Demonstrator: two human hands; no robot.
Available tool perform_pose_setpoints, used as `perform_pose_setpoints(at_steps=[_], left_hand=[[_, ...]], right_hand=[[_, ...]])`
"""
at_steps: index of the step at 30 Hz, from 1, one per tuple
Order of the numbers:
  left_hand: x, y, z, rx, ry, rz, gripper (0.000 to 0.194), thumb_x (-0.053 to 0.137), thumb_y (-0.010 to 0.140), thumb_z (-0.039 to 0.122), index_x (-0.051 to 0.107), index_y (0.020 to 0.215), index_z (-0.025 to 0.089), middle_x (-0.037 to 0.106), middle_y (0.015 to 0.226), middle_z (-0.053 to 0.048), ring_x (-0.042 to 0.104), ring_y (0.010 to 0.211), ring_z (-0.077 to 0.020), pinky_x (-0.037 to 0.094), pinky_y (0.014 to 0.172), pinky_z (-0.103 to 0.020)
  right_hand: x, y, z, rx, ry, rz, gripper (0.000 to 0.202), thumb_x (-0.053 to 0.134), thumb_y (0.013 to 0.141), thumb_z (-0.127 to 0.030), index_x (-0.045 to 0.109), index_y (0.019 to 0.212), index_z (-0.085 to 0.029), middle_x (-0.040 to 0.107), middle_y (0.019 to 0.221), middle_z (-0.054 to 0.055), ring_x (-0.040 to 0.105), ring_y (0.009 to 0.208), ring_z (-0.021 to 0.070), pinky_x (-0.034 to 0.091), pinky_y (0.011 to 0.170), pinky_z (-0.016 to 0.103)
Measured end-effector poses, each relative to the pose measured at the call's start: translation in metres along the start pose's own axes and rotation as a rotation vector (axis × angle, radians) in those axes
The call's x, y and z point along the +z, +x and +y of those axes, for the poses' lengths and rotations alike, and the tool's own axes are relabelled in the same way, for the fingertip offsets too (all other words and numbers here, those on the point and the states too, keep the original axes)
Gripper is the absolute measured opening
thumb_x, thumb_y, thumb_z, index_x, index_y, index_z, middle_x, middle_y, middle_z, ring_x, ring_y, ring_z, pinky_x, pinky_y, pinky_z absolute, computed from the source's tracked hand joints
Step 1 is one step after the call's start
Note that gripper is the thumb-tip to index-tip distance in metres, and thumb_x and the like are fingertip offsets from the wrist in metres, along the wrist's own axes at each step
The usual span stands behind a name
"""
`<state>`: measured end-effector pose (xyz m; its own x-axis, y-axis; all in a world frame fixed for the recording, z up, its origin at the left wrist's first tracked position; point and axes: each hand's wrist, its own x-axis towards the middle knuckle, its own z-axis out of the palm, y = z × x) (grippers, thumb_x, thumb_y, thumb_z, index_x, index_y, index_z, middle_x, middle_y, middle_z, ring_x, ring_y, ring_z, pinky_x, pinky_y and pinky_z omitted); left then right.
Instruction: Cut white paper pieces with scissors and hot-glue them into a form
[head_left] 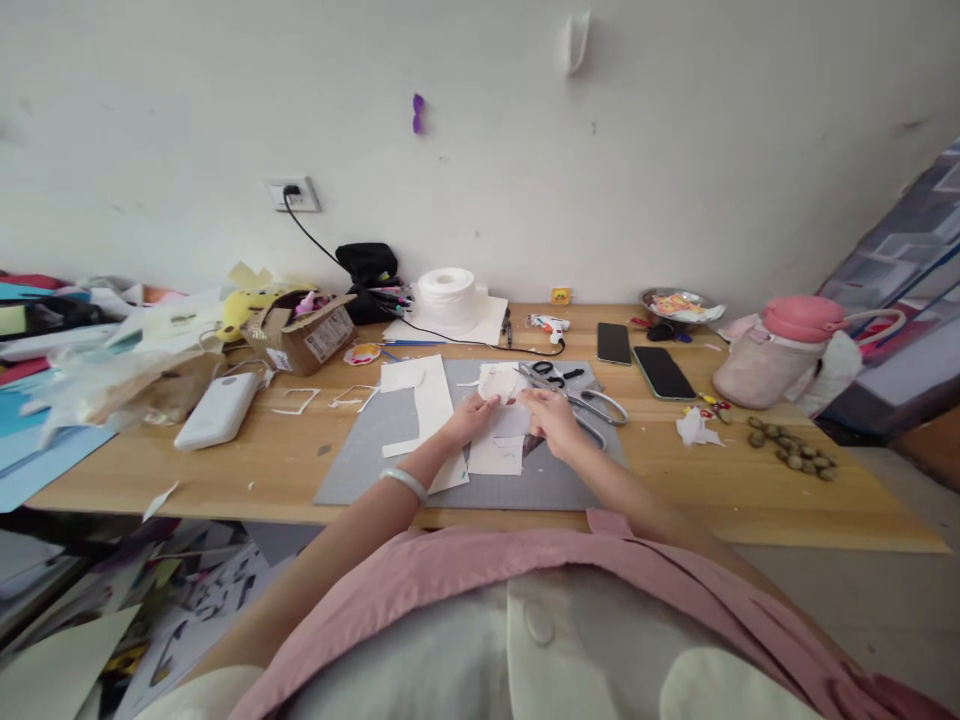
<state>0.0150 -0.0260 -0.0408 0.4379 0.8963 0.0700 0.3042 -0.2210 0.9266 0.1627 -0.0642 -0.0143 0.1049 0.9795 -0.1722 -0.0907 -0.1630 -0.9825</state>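
Note:
My left hand (pixel 472 418) is closed on the lower edge of a small piece of white paper (pixel 497 379), held just above the grey cutting mat (pixel 360 455). My right hand (pixel 553 418) is pinched at the right side of the same paper; its fingertips are small and partly hidden. Below the hands lies a white paper sheet (pixel 495 456). Grey-handled scissors (pixel 606 406) rest on the mat just right of my right hand, and black-handled scissors (pixel 547 374) lie behind it. More cut white paper (pixel 433 395) is spread left of my left hand.
Behind the mat stand a white tissue roll (pixel 446 300) and a white glue gun (pixel 550 326) with a black cord. Two phones (pixel 664 372), a pink-lidded bottle (pixel 780 350) and a string of brown beads (pixel 793 448) are at right. A white power bank (pixel 217 410) and cardboard box (pixel 307 335) sit left.

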Motion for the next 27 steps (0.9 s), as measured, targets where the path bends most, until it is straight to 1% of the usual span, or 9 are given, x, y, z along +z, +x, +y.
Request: perform_pose_setpoints(at_steps=[5, 8, 10, 11, 13, 15, 18, 22, 27], left_hand=[[0.002, 0.004, 0.002, -0.015, 0.059, -0.042, 0.029, 0.051, 0.085, 0.03, 0.053, 0.112, 0.017, 0.055, 0.114, -0.008, 0.057, 0.094, -0.0209, 0.049, 0.079, -0.041], [-0.001, 0.004, 0.005, -0.034, 0.045, -0.085, 0.027, 0.05, 0.086, 0.03, 0.055, 0.109, 0.018, 0.055, 0.115, -0.007, 0.057, 0.095, -0.0209, 0.049, 0.079, -0.04], [-0.006, 0.004, 0.006, -0.047, 0.01, -0.09, 0.027, 0.051, 0.085, 0.031, 0.055, 0.108, 0.017, 0.056, 0.113, -0.007, 0.057, 0.095, -0.0216, 0.049, 0.08, -0.041], [-0.008, 0.005, 0.006, -0.058, -0.013, -0.071, 0.025, 0.051, 0.084, 0.034, 0.06, 0.1, 0.017, 0.06, 0.108, -0.006, 0.055, 0.097, -0.0226, 0.045, 0.085, -0.038], [-0.012, 0.009, 0.003, -0.098, -0.058, 0.001, 0.038, 0.036, 0.087, 0.042, 0.064, 0.089, 0.015, 0.064, 0.099, -0.007, 0.054, 0.098, -0.0234, 0.042, 0.087, -0.035], [-0.015, 0.016, -0.001, -0.163, -0.097, 0.068, 0.051, 0.026, 0.087, 0.048, 0.063, 0.087, 0.014, 0.065, 0.091, -0.008, 0.056, 0.091, -0.0231, 0.042, 0.082, -0.034], [-0.019, 0.034, -0.004, -0.256, -0.15, 0.08, 0.044, 0.037, 0.081, 0.051, 0.061, 0.079, 0.015, 0.063, 0.076, -0.006, 0.056, 0.074, -0.0195, 0.043, 0.069, -0.029], [-0.025, 0.054, 0.001, -0.304, -0.213, -0.034, 0.036, 0.046, 0.076, 0.049, 0.056, 0.062, 0.018, 0.054, 0.059, 0.001, 0.048, 0.058, -0.0145, 0.039, 0.056, -0.025], [-0.032, 0.059, 0.006, -0.368, -0.256, -0.161, 0.034, 0.048, 0.075, 0.048, 0.056, 0.061, 0.019, 0.05, 0.058, 0.002, 0.044, 0.056, -0.0136, 0.036, 0.053, -0.023]], right_hand=[[0.006, 0.002, 0.004, 0.1, -0.062, -0.029, 0.023, 0.051, 0.086, -0.028, 0.055, 0.103, -0.013, 0.059, 0.096, 0.005, 0.059, 0.077, 0.0134, 0.051, 0.064, 0.03], [0.001, 0.011, 0.004, 0.117, -0.075, -0.019, 0.018, 0.05, 0.087, -0.028, 0.056, 0.093, -0.012, 0.058, 0.079, 0.0, 0.055, 0.059, 0.0077, 0.047, 0.051, 0.022], [-0.005, 0.019, 0.004, 0.116, -0.075, -0.009, 0.017, 0.052, 0.085, -0.028, 0.055, 0.081, -0.012, 0.049, 0.057, -0.006, 0.042, 0.041, 0.0041, 0.036, 0.039, 0.017], [-0.009, 0.022, 0.003, 0.115, -0.072, -0.007, 0.017, 0.054, 0.083, -0.028, 0.054, 0.075, -0.013, 0.041, 0.047, -0.009, 0.034, 0.035, 0.0035, 0.029, 0.035, 0.017], [-0.014, 0.027, 0.003, 0.12, -0.068, -0.023, 0.017, 0.057, 0.077, -0.029, 0.052, 0.069, -0.015, 0.027, 0.038, -0.013, 0.025, 0.03, 0.004, 0.021, 0.032, 0.019], [-0.016, 0.03, 0.002, 0.13, -0.081, -0.06, 0.018, 0.059, 0.073, -0.032, 0.052, 0.066, -0.016, 0.03, 0.038, -0.012, 0.026, 0.03, 0.0044, 0.019, 0.032, 0.019], [-0.015, 0.032, 0.003, 0.136, -0.133, -0.092, 0.023, 0.06, 0.07, -0.035, 0.051, 0.06, -0.017, 0.036, 0.039, -0.01, 0.03, 0.031, 0.0052, 0.019, 0.033, 0.019], [-0.013, 0.038, 0.005, 0.152, -0.183, -0.128, 0.027, 0.058, 0.071, -0.037, 0.047, 0.056, -0.018, 0.037, 0.04, -0.008, 0.032, 0.034, 0.0058, 0.02, 0.034, 0.02], [-0.012, 0.047, 0.008, 0.228, -0.227, -0.252, 0.028, 0.052, 0.075, -0.041, 0.044, 0.059, -0.019, 0.034, 0.045, -0.008, 0.029, 0.037, 0.0054, 0.02, 0.036, 0.02]])
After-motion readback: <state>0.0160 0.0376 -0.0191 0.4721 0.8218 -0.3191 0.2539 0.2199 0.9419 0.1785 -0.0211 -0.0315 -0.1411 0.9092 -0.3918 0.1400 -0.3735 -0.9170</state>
